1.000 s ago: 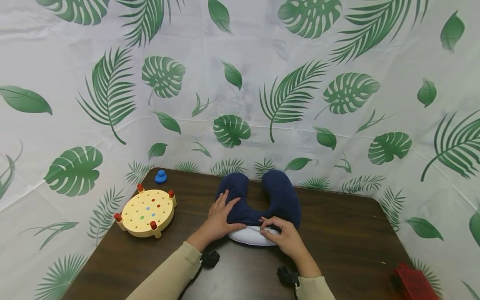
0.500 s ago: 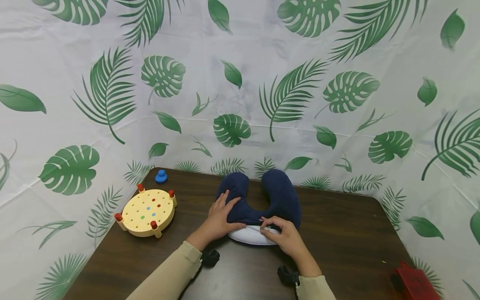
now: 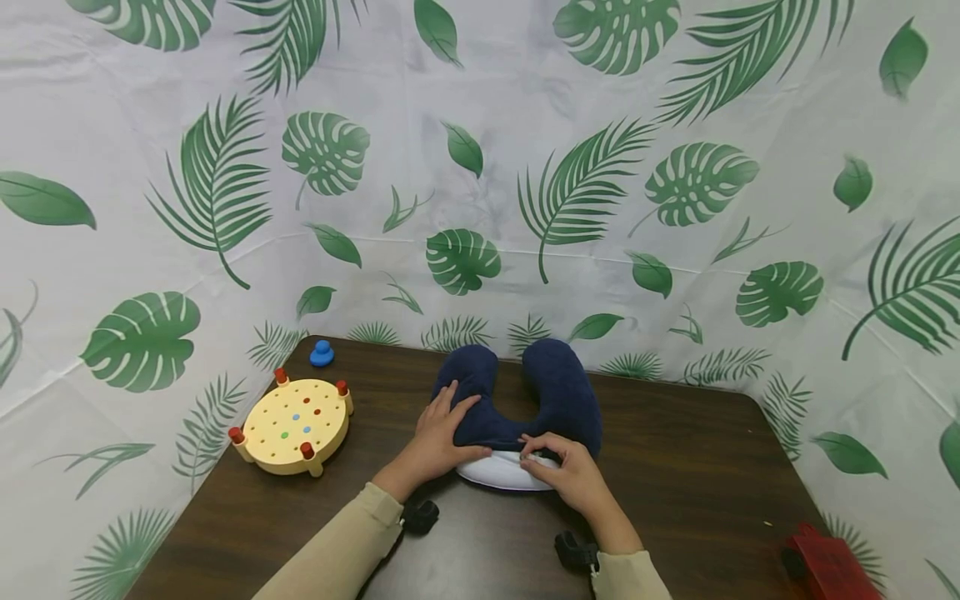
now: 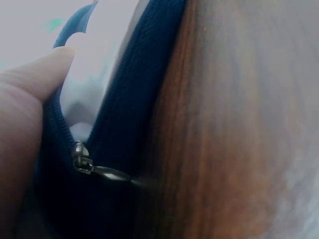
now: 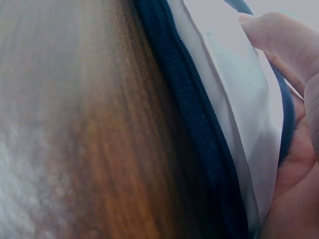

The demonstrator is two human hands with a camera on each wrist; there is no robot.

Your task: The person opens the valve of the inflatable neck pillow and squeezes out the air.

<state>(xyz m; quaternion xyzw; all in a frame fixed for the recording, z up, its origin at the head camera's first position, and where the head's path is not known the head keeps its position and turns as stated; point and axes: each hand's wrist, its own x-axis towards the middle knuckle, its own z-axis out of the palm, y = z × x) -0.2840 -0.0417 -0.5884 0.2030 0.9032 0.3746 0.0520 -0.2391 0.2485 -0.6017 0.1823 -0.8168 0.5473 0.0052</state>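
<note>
A navy U-shaped neck pillow (image 3: pixel 558 383) lies on the table with its rounded end towards me. The zip along that end is undone, and the white inner (image 3: pixel 498 473) shows through the gap. My left hand (image 3: pixel 435 437) rests on the pillow's left side, fingers spread, its thumb at the edge of the opening. The metal zip slider (image 4: pixel 80 158) sits at one end of the gap, by the left thumb. At the right part of the opening my right hand (image 3: pixel 570 475) pinches the pillow with curled fingers, the thumb against the white inner; its fingertips are partly hidden.
A round yellow pegboard (image 3: pixel 296 425) with red-tipped legs stands on the left of the dark wooden table (image 3: pixel 697 483). Behind it sits a small blue toy (image 3: pixel 322 353). A red object (image 3: pixel 828 567) is at the near right corner. A leaf-print sheet hangs behind the table.
</note>
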